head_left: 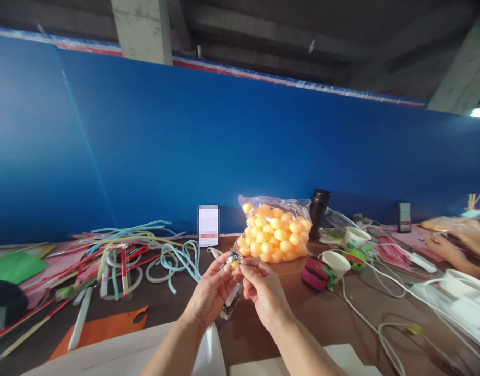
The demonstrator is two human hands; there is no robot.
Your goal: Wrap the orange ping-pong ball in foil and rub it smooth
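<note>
My left hand [212, 292] pinches a small, shiny silver ball-like piece [234, 258] between thumb and fingertips. Its underside shows a yellowish patch, perhaps a reflection. From the other side, the closed fingertips of my right hand [263, 292] meet the same piece. Below and between the hands, a small open box [232, 302] with shiny metallic bits lies on the brown table [255, 334], partly covered by my left hand. Just beyond my fingers stands a clear plastic bag full of orange-yellow balls [277, 235].
A phone [207, 224] leans upright against the blue partition [208, 136]. Coloured tubes and strips [122, 261] clutter the left. To the right are a black bottle [319, 211], a maroon pouch [315, 273], paper cups [336, 262], white cables [381, 334] and another person's hands [445, 245].
</note>
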